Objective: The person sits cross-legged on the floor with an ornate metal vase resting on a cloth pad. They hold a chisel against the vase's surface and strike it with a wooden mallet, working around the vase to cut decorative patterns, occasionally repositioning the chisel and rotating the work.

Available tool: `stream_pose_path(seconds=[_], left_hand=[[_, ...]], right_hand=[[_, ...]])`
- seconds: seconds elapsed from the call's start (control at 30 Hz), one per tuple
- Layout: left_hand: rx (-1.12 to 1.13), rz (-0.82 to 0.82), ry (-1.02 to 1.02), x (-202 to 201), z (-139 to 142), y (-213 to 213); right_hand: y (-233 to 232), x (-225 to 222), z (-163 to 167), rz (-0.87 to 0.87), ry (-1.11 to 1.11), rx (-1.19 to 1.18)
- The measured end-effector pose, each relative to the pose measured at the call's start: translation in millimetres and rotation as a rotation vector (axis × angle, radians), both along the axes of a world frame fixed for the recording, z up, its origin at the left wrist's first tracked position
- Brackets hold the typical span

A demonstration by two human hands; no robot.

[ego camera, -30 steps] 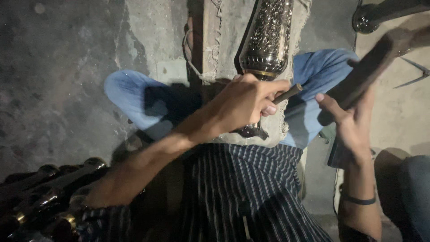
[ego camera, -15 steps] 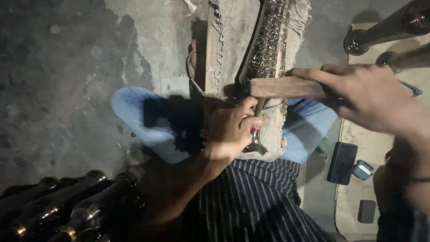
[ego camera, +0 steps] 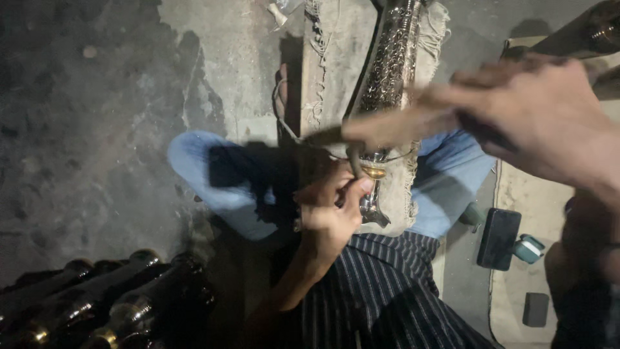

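Rough grey concrete floor [ego camera: 97, 129] spreads under a seated person in striped cloth. An engraved metal tube [ego camera: 387, 71] lies along a frayed wooden block [ego camera: 329, 64] between the blue-clad knees. The left hand [ego camera: 332, 213] is closed around a thin punch [ego camera: 355, 169] set against the tube's lower end. The right hand [ego camera: 542, 123], blurred, grips a wooden mallet [ego camera: 387, 126] just above the punch. Dark metal tubes [ego camera: 103, 304] lie left of the block; a black phone [ego camera: 498, 238] lies to its right.

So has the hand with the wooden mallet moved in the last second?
Yes. The right hand has swung the mallet from the right edge in over the engraved metal tube, just above the left hand.
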State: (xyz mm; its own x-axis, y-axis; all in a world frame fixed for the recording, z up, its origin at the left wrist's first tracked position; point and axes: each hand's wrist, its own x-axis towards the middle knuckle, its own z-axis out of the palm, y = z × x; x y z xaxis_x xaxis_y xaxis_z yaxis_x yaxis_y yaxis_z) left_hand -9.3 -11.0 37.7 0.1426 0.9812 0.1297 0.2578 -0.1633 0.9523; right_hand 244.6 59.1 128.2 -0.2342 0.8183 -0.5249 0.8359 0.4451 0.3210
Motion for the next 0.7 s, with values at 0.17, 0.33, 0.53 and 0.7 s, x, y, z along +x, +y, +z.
stream_pose_path(seconds=[0.17,0.33,0.53,0.7], left_hand=[[-0.26,-0.145,-0.387,-23,-19,13],[-0.348,-0.105,-0.31,-44,-44,49],[-0.257,-0.381,-0.305,-41,-31,61],[-0.151,-0.515,-0.131,-29,-10,69]], right_hand=[[-42,-21,-9,-0.327,1.037,0.273],[-97,-59,-48,-0.638,0.957,-0.115],[-136,-69,-93,-0.491,1.171,0.211],[-145,-51,-121,-0.527,1.357,0.266]])
